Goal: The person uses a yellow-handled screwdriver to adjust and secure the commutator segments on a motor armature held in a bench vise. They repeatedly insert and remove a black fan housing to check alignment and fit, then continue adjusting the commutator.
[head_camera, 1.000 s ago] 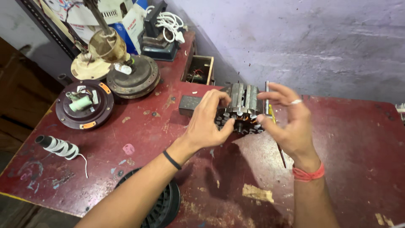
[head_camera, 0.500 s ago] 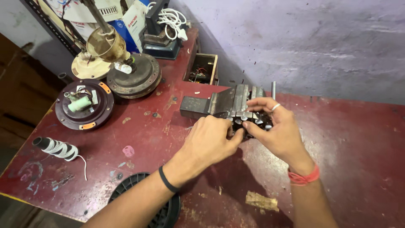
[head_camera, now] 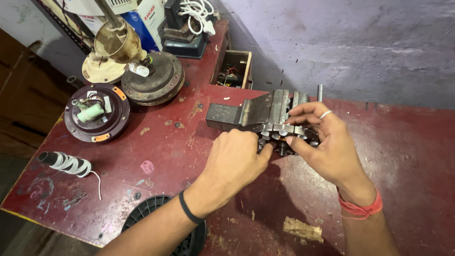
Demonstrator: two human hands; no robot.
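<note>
A toothed round metal stator core (head_camera: 284, 135) lies against a grey bench vise (head_camera: 256, 113) on a worn red table (head_camera: 403, 156). My left hand (head_camera: 237, 159), with a black band on the wrist, grips the core's near left edge with its fingertips. From the right, my right hand (head_camera: 327, 142) closes over the core's top; it wears a ring and a red thread bracelet. Most of the core is hidden beneath both hands.
Two dismantled fan motors (head_camera: 97, 111) (head_camera: 152, 83) sit at the left, with a brass-coloured fan housing (head_camera: 116, 42) behind. An open wooden box (head_camera: 232, 68) of small parts stands at the back. A tube with white winding (head_camera: 66, 163) and a black spool (head_camera: 163, 227) lie near the front edge.
Both hands have lowered the core from a raised hold down onto the table by the vise. The view has shifted slightly closer.
</note>
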